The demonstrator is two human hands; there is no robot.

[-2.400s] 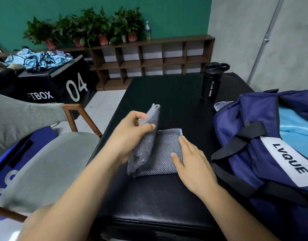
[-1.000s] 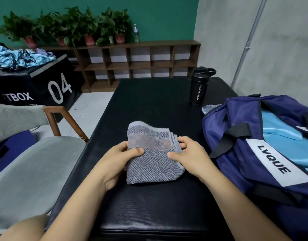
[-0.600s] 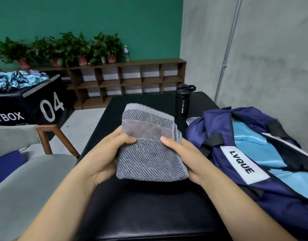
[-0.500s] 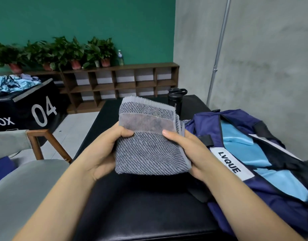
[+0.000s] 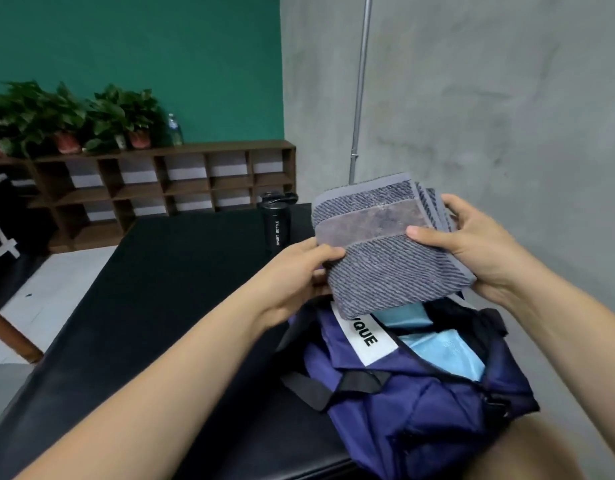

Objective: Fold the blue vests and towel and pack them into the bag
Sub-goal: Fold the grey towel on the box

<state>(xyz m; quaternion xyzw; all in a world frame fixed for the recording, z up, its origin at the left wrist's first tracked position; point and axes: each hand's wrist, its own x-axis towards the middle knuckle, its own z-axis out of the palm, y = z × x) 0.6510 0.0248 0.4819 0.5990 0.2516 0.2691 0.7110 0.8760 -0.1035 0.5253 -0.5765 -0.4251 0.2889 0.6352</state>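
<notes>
A folded grey striped towel [image 5: 385, 247] hangs in the air just above the open mouth of the dark blue bag [image 5: 420, 403]. My left hand [image 5: 299, 275] grips its left edge, thumb on top. My right hand [image 5: 479, 247] grips its right edge the same way. Inside the bag lies light blue fabric [image 5: 444, 351], the vests. A white label with black letters runs along the bag's near lip.
The bag sits on a black padded table [image 5: 160, 306], near its right edge. A black sport bottle [image 5: 276, 221] stands at the table's far end. Behind are a wooden shelf [image 5: 167, 181] with potted plants, and a grey wall to the right.
Both hands lifted the folded towel off the table and carried it to the right, over the bag's opening. The view turned right with it.
</notes>
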